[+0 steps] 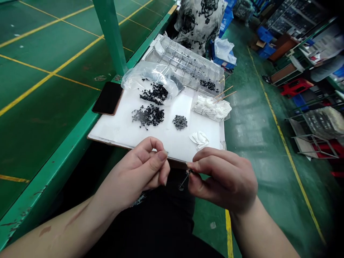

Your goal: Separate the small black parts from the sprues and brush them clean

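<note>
- Head view: right hand [223, 179] pinches a thin dark metal pin [184, 180] between thumb and fingertips, low centre of the frame.
- Left hand [137, 173] curls narrow just beside it; cannot tell whether it holds anything.
- Above, a white board [163, 139] carries black sprigs [147, 116] and small metal parts [180, 122].

Two hands [137, 175], two black clumps [147, 116], one grey pile [180, 122], one phone [108, 98], one compartment tray [185, 64], two wooden sticks [224, 92] on show!
</note>
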Motion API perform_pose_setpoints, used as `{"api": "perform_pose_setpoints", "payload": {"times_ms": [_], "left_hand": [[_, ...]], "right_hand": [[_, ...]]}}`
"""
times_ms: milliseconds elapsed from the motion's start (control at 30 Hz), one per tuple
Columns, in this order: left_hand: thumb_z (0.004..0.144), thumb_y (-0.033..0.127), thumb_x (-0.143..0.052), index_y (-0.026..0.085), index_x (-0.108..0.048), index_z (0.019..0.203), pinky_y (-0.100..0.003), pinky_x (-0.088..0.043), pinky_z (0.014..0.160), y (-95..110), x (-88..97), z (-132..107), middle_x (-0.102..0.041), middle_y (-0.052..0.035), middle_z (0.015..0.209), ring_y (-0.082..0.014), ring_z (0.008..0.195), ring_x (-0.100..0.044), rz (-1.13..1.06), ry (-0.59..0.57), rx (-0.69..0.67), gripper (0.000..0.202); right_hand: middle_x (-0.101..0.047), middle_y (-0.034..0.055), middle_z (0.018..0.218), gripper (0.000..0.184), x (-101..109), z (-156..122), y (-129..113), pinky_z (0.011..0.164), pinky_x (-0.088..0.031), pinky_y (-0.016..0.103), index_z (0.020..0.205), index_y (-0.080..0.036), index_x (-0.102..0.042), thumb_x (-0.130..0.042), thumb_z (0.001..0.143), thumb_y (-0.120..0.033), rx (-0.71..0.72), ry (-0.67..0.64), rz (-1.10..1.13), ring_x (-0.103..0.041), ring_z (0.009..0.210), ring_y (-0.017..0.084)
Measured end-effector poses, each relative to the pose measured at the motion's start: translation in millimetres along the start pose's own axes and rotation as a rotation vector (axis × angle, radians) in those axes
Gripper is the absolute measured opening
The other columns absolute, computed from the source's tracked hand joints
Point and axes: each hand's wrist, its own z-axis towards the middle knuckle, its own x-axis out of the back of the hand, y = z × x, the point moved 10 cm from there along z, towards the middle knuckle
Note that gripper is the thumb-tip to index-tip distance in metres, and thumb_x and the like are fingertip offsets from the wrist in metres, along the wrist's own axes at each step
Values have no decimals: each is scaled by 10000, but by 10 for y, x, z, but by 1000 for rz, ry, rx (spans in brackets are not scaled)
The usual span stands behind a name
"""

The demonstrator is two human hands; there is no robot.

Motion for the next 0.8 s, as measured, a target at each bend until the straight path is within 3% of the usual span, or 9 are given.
{"api": "perform_pose_setpoints", "payload": {"times_ms": [200,433,500,633,700,800], "left_hand": [[1016,315,-680,200,-529,900,-184,-216,488,-329,376,165,-548,78,699,-24,479,-250,-132,193,73,223],[921,412,-813,180,-544,834,-195,-229,501,-569,595,297,-544,57,741,-29,515,-271,-170,193,127,366],[864,418,-874,178,-575,849,-189,-268,515,-575,690,291,-553,46,766,-39,550,-319,-205,244,127,384],[733,441,-973,177,-631,853,-191,-318,525,-545,906,272,-559,31,780,-60,593,-352,-266,349,120,449],[689,439,-998,182,-640,840,-194,-316,515,-509,993,272,-569,27,780,-64,590,-346,-276,375,109,466],[711,459,-981,192,-651,849,-192,-343,525,-418,1053,246,-562,33,757,-63,580,-337,-235,399,95,446]], "right_hand": [[-605,-12,693,206,-136,-107,340,544,-402,225,756,-222,-499,-616,852,-82,-112,-38,58,-523,579,96],[-613,-18,716,119,-261,-174,1008,572,-369,238,785,-207,-592,-625,758,-96,-273,-110,-121,-547,628,121],[-631,-11,701,104,-140,-66,1274,583,-361,244,787,-199,-628,-634,783,-95,-319,-94,-174,-547,620,126],[-645,5,690,93,317,318,1675,597,-365,256,796,-187,-672,-631,856,-129,-353,-4,-227,-541,617,131],[-627,-6,680,74,535,499,1673,584,-376,255,843,-186,-689,-637,888,-161,-336,48,-215,-519,600,123],[-605,-33,681,44,713,654,1380,570,-400,254,930,-194,-702,-670,922,-224,-284,118,-164,-480,566,102]]}}
